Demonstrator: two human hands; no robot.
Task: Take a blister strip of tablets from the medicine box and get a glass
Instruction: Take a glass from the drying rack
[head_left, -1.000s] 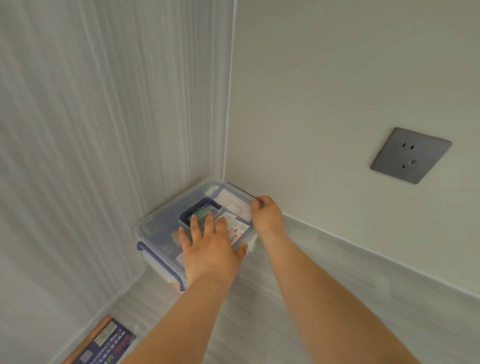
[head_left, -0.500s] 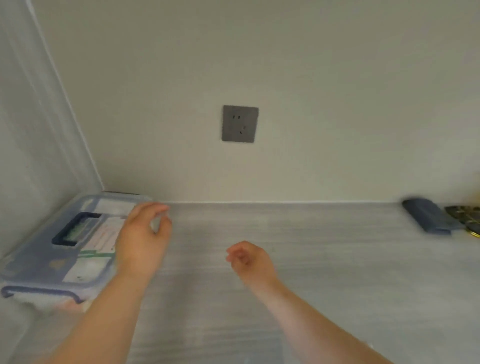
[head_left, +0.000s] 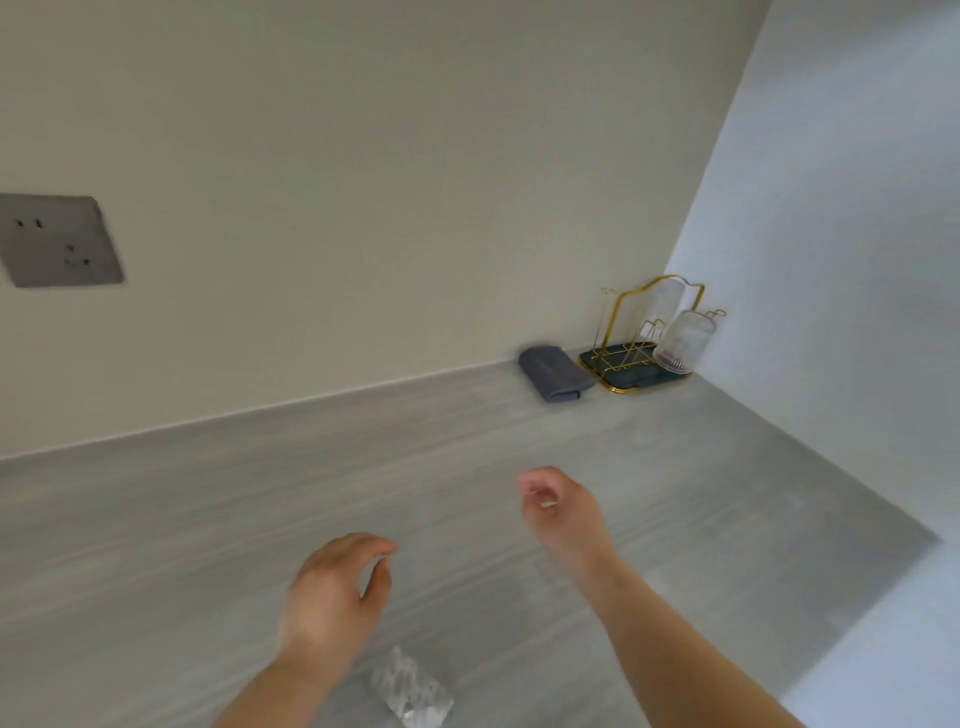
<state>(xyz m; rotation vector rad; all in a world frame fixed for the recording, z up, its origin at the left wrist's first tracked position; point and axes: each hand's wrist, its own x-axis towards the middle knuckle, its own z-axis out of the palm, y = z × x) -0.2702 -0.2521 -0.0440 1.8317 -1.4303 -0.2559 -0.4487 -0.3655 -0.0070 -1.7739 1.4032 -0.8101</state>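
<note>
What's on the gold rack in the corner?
One ribbed glass hangs upside down on the gold rack; a second glass shows behind. The tray beneath is partly hidden.

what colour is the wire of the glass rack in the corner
Gold. The rack's wire frame is gold, seen in the head view, its only view.

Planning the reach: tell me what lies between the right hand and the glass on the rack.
Head view: only bare counter between the right hand and the glass; the folded cloth sits off to the left.

no text or label is legible on anything here.
</note>
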